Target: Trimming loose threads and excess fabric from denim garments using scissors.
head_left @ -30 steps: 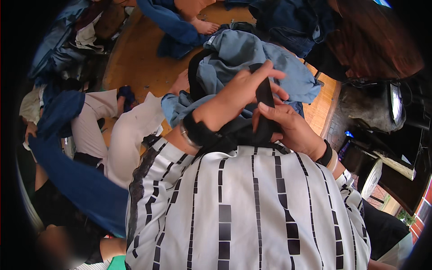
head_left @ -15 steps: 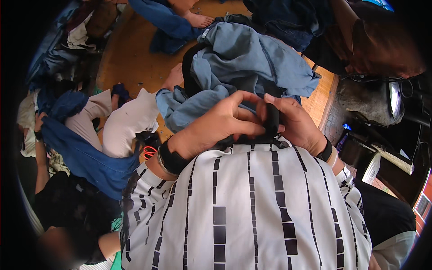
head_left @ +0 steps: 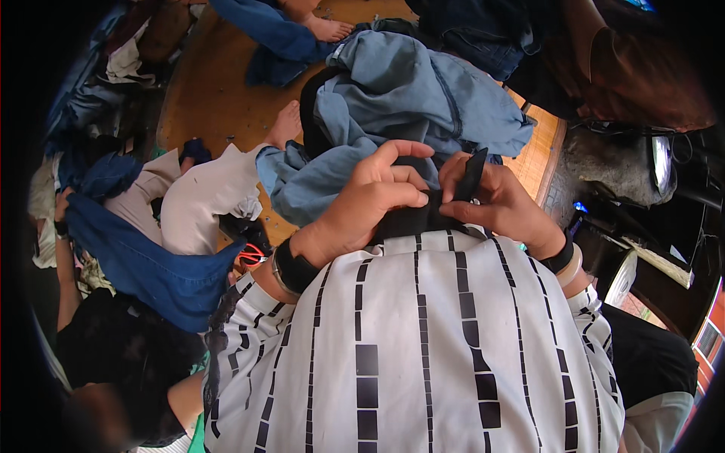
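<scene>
While left fingers (head_left: 410, 198) and right fingers (head_left: 464, 214) pinch it, black cloth (head_left: 436, 209) lies between them.

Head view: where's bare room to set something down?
Brown floor between the cream trousers, upper bare foot and light-blue garment: mostly bare, few small scraps. Also a narrow tan strip right of that garment. Crowded: around the left hand and right hand, at the black cloth; lower left, under blue denim.

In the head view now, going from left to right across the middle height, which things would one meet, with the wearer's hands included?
Dark blue cloth → red loops → left hand → right hand → white disc.
</scene>
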A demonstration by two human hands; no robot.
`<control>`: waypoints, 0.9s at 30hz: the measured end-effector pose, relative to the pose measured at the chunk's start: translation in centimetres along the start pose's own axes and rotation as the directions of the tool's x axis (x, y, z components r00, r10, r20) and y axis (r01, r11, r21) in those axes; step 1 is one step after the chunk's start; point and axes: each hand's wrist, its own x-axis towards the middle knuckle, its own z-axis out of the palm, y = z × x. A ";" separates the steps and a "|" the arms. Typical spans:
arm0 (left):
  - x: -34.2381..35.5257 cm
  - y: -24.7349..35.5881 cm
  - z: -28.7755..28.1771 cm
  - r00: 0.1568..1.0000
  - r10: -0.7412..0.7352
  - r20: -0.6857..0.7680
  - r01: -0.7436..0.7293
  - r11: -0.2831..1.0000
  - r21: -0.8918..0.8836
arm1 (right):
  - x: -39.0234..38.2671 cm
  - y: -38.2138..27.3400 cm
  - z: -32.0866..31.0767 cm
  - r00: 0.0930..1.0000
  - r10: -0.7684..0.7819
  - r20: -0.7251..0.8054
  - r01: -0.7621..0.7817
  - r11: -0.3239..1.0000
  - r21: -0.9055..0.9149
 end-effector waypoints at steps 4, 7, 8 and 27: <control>-0.2 0.0 0.4 0.997 0.061 -0.053 -0.058 0.996 0.064 | 0.5 0.6 0.5 0.940 -0.340 -0.004 0.281 0.782 -0.556; -0.1 0.1 0.4 0.987 0.151 -0.060 -0.129 0.952 0.278 | 0.7 0.6 1.4 0.925 -0.375 -0.063 0.248 0.719 -0.649; 0.0 0.2 0.5 0.978 0.199 -0.062 -0.162 0.913 0.375 | 0.7 0.5 1.7 0.924 -0.377 -0.064 0.248 0.720 -0.648; -0.2 1.6 0.1 0.998 -0.058 -0.037 0.066 0.963 0.261 | 1.5 0.7 2.2 0.874 -0.366 -0.319 0.066 0.741 -0.668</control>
